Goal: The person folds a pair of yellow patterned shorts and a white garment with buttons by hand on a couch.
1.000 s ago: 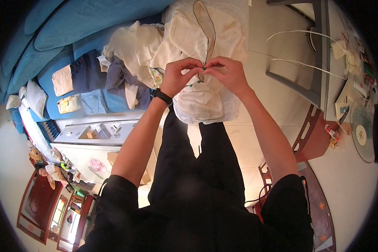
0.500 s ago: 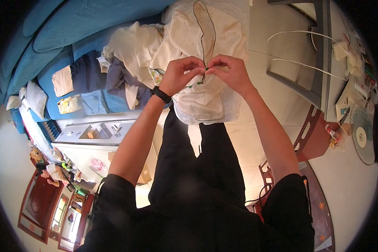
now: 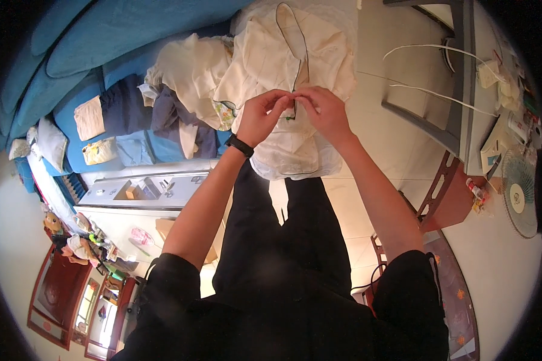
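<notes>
I am holding the left hand [image 3: 259, 120] and the right hand [image 3: 326, 117] fingertip to fingertip, both of them narrow and pinching the dark-trimmed front of the cream shirt [image 3: 262, 57]. The fingers are hiding that spot, so I am not able to tell exactly which bit is sitting between them. A small green bit [image 3: 289, 118] is showing just below the fingertips. A black band [image 3: 239, 145] is circling the left wrist.

The shirt is lying spread out ahead of the body, with its collar pointing away from me and its near end lying close to the black trousers [image 3: 247, 222]. To its left, a second cream garment [image 3: 186, 66] is lying crumpled beside it, and I am seeing dark blue clothes [image 3: 125, 101] and a folded beige cloth [image 3: 89, 118] resting farther along the blue sofa [image 3: 120, 39].

Nearer on that side, a grey table [image 3: 105, 194] is standing with a small box [image 3: 132, 192] on it. Over on the right, a grey frame [image 3: 424, 127] is standing on the tiled floor [image 3: 376, 159], and a round fan [image 3: 518, 195] is showing beyond it.
</notes>
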The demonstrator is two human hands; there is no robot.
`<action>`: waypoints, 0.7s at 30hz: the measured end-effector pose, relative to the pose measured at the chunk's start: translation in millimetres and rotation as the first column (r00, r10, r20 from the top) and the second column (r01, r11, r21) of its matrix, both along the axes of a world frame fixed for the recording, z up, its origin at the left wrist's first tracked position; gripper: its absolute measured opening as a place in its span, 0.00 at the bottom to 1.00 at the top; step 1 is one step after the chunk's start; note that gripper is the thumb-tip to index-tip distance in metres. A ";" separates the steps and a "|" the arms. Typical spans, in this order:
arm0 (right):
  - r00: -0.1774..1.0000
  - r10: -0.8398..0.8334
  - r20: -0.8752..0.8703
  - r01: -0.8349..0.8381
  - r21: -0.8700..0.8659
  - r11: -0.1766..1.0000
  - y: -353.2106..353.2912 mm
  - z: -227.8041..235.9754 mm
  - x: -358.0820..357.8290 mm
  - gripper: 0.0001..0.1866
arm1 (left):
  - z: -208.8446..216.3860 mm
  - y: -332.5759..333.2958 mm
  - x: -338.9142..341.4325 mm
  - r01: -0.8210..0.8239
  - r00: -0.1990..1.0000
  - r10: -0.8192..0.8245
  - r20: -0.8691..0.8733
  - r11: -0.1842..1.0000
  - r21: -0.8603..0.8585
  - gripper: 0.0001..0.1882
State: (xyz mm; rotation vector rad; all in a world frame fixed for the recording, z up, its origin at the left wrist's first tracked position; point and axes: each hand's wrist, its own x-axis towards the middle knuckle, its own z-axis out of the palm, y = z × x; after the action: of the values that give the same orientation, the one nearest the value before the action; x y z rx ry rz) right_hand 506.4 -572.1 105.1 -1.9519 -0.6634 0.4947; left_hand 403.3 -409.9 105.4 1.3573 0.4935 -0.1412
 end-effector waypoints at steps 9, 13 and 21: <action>0.982 0.188 -0.034 -0.187 -0.367 0.911 -15.1 -22.3 34.1 0.08 | -38.0 27.4 48.6 0.136 0.965 -0.258 0.050 0.652 0.746 0.08; 0.921 0.353 0.168 -0.238 -0.474 0.848 2.5 -29.3 68.7 0.11 | -43.8 25.5 97.1 0.375 0.853 -0.519 -0.042 0.556 0.741 0.13; 0.727 0.683 0.072 -0.380 -0.787 0.487 -2.0 -46.2 80.8 0.15 | -45.8 39.9 100.2 0.623 0.683 -0.643 -0.347 0.265 0.736 0.11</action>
State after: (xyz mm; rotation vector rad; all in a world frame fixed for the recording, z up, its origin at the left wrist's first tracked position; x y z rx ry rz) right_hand 587.3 -574.1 58.9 -2.6202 -1.5829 0.8925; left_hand 503.5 -369.9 59.6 2.4733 -0.1235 -0.6389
